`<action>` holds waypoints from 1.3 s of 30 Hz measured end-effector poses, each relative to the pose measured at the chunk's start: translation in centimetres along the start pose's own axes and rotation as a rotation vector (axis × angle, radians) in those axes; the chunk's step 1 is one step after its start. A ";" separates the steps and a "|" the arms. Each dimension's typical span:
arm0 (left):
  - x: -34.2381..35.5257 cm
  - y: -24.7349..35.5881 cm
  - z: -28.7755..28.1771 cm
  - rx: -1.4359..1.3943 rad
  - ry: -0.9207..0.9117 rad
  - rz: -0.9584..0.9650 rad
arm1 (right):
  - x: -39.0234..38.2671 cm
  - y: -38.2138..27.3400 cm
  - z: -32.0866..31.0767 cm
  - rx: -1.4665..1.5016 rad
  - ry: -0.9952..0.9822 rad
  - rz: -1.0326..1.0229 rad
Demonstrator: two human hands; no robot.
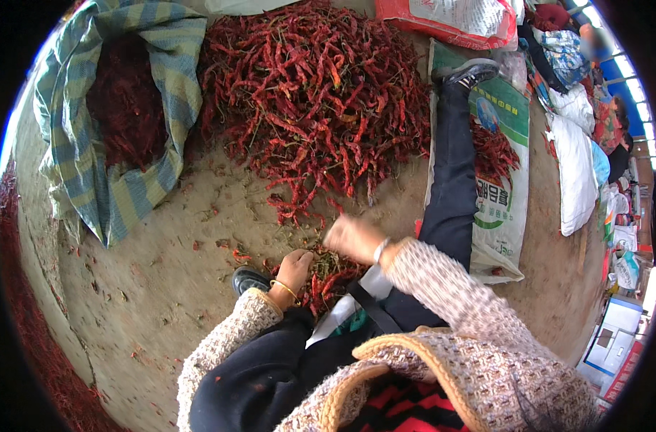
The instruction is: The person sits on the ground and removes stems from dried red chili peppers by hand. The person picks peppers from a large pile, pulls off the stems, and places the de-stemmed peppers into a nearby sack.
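Observation:
A big heap of dried red chili peppers [313, 93] lies on the floor in front of me. Between my legs is a smaller pile of red chilies [329, 284], with green-brown stems at its far side. My left hand [294, 272], with a gold bracelet at the wrist, is closed at the left edge of this small pile; what its fingers hold, if anything, is hidden. Just above the pile and near the heap's front edge is my right hand [353, 239], a pale bracelet on its wrist. Motion smears its fingers, so their grip does not show.
At the left stands an open blue-and-yellow checked sack [180, 79] of red chilies. My outstretched right leg lies over a green-and-white printed sack [504, 223], with some chilies on it. A red-and-white bag [457, 25] sits beyond, and white sacks [574, 165] line the right side.

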State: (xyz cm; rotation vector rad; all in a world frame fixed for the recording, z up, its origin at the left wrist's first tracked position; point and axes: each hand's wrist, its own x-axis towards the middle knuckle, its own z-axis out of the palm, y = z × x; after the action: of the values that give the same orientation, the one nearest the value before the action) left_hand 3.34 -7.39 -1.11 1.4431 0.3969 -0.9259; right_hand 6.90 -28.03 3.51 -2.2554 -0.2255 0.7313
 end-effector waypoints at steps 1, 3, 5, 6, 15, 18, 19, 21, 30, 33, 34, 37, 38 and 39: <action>-0.7 1.0 0.1 -0.008 0.076 -0.033 | 2.3 0.0 -1.7 -0.144 0.063 0.318; -0.9 2.6 1.9 0.023 0.003 -0.038 | 4.2 4.5 -1.3 -0.439 0.242 0.336; -0.6 2.2 1.2 -0.046 -0.030 -0.119 | 4.0 6.4 0.8 -0.555 0.209 0.224; -0.8 1.8 0.2 -0.094 -0.014 -0.164 | 3.9 4.2 1.6 -0.346 0.126 0.258; -0.4 -0.5 0.2 -0.199 -0.044 0.106 | -0.3 -1.0 3.7 0.120 0.008 -0.027; 0.0 -1.6 -0.2 -0.250 -0.039 0.019 | 4.1 -0.1 1.6 -0.213 0.167 0.172; 0.2 -1.7 -0.1 -0.261 -0.056 -0.017 | 5.4 0.3 1.6 -0.372 0.146 0.188; -0.8 0.5 1.1 -0.411 -0.045 -0.115 | 6.0 2.0 2.3 -0.447 0.130 0.219; -2.0 1.6 -0.3 -0.356 -0.025 -0.151 | 2.1 2.9 3.0 -0.223 0.195 0.230; -2.1 1.9 -0.3 -0.416 -0.007 -0.168 | 4.0 1.2 3.0 -0.442 -0.076 0.385; -2.3 1.7 -0.3 -0.419 -0.012 -0.174 | 4.0 1.4 3.7 -0.428 -0.015 0.356; -2.3 2.0 0.1 -0.398 -0.060 -0.175 | 4.4 3.4 4.0 -0.366 0.079 0.343; -2.3 1.9 -0.2 -0.394 -0.071 -0.185 | 4.5 3.6 3.8 -0.340 0.089 0.344; -2.3 1.9 -0.2 -0.394 -0.078 -0.184 | 4.2 3.7 3.7 -0.288 0.113 0.322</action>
State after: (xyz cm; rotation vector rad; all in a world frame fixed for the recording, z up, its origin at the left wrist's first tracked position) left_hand 3.34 -6.72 1.80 1.0203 0.6241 -0.9842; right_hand 8.01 -26.92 -3.03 -2.6355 0.0971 0.7711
